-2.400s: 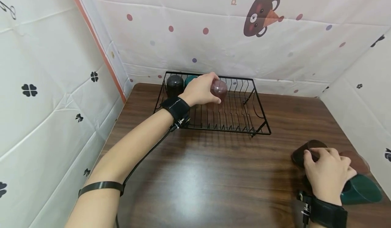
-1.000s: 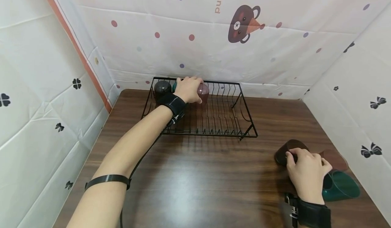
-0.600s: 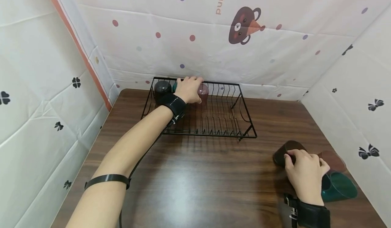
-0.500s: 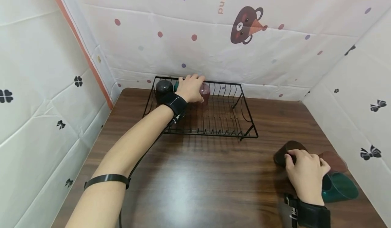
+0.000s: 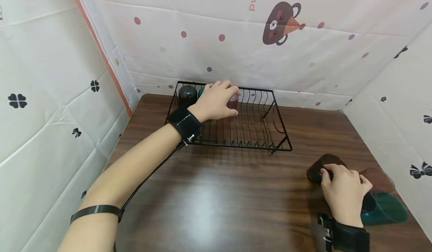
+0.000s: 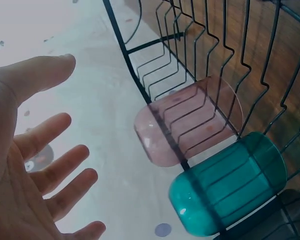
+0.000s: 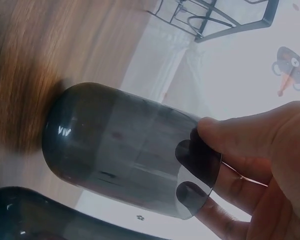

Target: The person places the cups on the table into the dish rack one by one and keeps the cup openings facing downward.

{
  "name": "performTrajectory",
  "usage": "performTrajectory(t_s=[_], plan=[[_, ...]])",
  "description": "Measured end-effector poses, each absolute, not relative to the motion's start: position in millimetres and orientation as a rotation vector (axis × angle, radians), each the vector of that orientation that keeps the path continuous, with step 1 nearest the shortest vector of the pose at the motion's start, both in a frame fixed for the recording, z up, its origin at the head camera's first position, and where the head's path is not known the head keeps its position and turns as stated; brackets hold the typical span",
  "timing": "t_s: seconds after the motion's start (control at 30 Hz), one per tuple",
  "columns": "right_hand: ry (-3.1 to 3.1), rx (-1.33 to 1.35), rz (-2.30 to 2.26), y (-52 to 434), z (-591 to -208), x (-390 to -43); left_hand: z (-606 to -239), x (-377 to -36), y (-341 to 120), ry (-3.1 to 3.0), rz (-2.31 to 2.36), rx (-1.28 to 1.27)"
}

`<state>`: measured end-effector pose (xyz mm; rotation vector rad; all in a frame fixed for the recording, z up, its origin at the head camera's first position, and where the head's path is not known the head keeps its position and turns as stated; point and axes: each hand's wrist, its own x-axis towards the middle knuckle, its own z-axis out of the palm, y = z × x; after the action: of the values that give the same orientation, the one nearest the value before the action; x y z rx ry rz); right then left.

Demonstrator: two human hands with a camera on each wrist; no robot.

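My left hand [image 5: 217, 102] is over the black wire dish rack [image 5: 251, 145], its fingers spread and holding nothing. In the left wrist view, it is apart from a see-through pink cup [image 6: 182, 127], which sits upside down in the rack beside a teal cup [image 6: 227, 182]. A dark grey cup [image 5: 187, 96] stands upside down at the rack's left end. Over at the right, my right hand [image 5: 345, 194] pinches another dark grey cup [image 7: 115, 142] at its rim, fingers inside and thumb outside.
Right of my right hand, a reddish-brown cup [image 5: 379, 179] and a second teal cup [image 5: 388, 209] stand close together on the wooden table [image 5: 209, 199]. Patterned white sheets [image 5: 168, 53] rise behind the rack and on both sides.
The pink cup has gone down into the rack, and my left hand has let go of it and drawn back a little. My right hand keeps its grip on the dark cup.
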<state>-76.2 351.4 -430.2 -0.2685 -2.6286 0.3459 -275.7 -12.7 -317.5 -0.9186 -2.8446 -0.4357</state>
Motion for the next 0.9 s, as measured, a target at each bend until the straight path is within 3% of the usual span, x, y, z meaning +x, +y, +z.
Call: performTrajectory(t_s=[0.9], plan=[[-2.632,-0.092,0.312,305.0,-416.0,-58.9,-316.3,-210.1,-14.1,-2.687,-0.433,-1.21]])
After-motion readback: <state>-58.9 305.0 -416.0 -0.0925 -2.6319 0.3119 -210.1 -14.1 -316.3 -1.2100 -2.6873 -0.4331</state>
